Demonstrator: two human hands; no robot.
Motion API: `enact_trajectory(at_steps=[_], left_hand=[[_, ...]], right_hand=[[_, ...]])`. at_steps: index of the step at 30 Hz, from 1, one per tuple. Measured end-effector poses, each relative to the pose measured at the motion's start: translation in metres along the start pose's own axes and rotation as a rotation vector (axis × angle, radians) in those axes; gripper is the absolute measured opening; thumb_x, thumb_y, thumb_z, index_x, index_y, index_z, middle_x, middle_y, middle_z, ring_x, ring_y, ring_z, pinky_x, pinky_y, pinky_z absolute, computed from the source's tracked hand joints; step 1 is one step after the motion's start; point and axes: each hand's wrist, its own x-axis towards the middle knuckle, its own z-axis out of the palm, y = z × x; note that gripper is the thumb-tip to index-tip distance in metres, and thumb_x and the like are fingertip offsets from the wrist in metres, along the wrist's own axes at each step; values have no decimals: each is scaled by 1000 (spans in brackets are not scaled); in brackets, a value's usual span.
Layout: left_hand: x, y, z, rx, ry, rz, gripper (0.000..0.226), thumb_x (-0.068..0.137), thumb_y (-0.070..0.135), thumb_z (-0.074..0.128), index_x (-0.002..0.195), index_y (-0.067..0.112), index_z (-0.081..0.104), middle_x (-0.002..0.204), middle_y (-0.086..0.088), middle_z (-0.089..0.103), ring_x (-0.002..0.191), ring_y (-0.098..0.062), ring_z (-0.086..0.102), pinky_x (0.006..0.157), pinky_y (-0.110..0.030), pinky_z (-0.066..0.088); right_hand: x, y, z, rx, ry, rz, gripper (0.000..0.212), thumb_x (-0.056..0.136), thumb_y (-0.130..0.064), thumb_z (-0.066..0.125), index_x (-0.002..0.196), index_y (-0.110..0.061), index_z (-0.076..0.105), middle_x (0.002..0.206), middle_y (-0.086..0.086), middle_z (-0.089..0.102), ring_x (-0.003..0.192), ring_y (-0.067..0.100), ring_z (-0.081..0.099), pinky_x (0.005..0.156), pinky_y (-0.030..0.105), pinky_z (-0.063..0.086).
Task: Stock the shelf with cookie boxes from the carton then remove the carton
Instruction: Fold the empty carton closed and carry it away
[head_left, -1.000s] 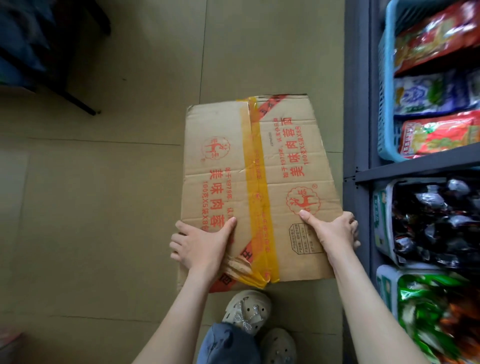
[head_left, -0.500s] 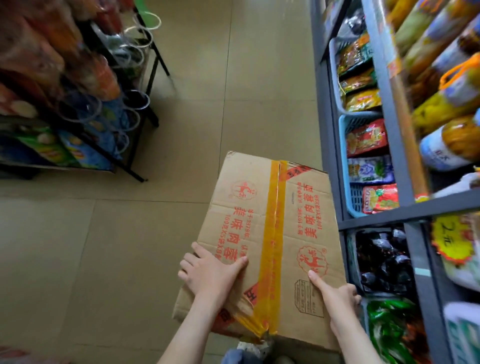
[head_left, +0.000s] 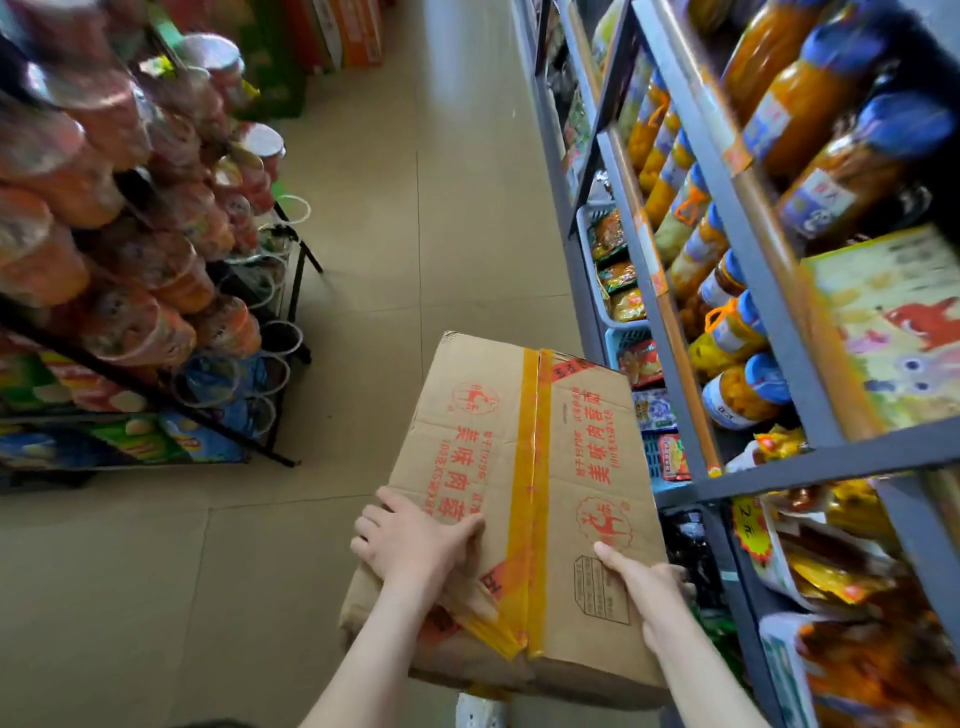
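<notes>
A brown cardboard carton (head_left: 519, 467), flattened, with red print and a yellow tape strip down its middle, is held off the floor in front of me. My left hand (head_left: 410, 540) grips its near left edge, thumb on top and fingers round the side. My right hand (head_left: 649, 582) grips its near right edge, thumb on the top face and fingers curled under. The grey shelf unit (head_left: 779, 473) stands right beside the carton. No cookie boxes can be picked out with certainty.
The shelf on the right holds jars with blue lids (head_left: 748, 389), blue baskets of snack packets (head_left: 628, 332) and a colourful box (head_left: 893, 332). A black wire rack (head_left: 156, 260) of instant-noodle cups stands on the left. Tiled floor (head_left: 431, 208) runs between them.
The carton has come up from the floor in both hands, and my view has lifted from the floor to the aisle ahead. Both grips are unchanged.
</notes>
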Motion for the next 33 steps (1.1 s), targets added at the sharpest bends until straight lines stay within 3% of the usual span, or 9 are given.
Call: enact_trajectory(at_steps=[2,4,7,10,17,22,28,30,33], left_hand=[[4,17,-25,22,21,33,132,52,90,52,143,1,16,138,-21,37,126,-34,37,105,-45,30],[12,36,-48,35,39,53,132,51,90,52,142,1,17,138,-21,37,126,-33,37,104,-44,30],[30,69,-79,51,53,72,133,51,89,54,143,1,15,138,-21,37,126,-33,36,105,-44,29],[52,97,-114,61,69,65,132,52,87,58,143,1,16,138,-21,37,126,-33,37,105,-44,29],[133,147,-192,-16,34,-45,136,51,87,58,145,0,14,141,-22,35,129,-35,34,107,-46,27],[213,201,-262,-68,19,-102,132,50,85,60,142,0,21,141,-21,37,130,-33,34,107,-43,27],[308,284,-345,-93,20,-111,124,49,84,62,134,2,28,137,-19,41,126,-31,39,104,-42,30],[341,318,-367,-97,10,-111,123,50,84,63,135,2,28,137,-20,41,127,-32,39,104,-42,30],[402,374,-399,-107,5,-110,122,50,84,63,135,2,29,136,-19,42,126,-32,39,104,-42,30]], right_hand=[[5,-15,-3,37,-20,26,144,33,-63,88,144,-9,14,145,15,27,127,35,41,102,53,42],[38,-20,-2,50,-33,44,145,35,-65,86,145,-5,13,144,13,27,127,33,41,101,50,43],[98,-32,10,93,-98,69,144,14,-77,81,136,-15,35,127,9,53,111,27,56,94,49,50],[141,-63,24,67,-95,80,142,9,-78,80,132,-17,41,121,5,58,109,25,57,91,46,51],[160,-224,60,-9,-129,8,144,6,-79,78,131,-17,44,117,2,60,106,24,59,94,47,49],[28,-410,59,-87,-75,-71,131,42,-61,85,144,-3,27,142,14,34,131,32,37,108,44,36],[97,-549,93,-102,-67,-70,137,15,-72,78,133,-12,46,127,8,51,113,28,52,93,46,50],[128,-595,104,-124,-35,-59,144,2,-77,75,130,-17,51,125,5,54,113,27,53,95,47,48],[117,-687,114,-173,-35,-64,134,26,-70,80,139,-11,42,141,9,38,131,32,35,108,50,34]])
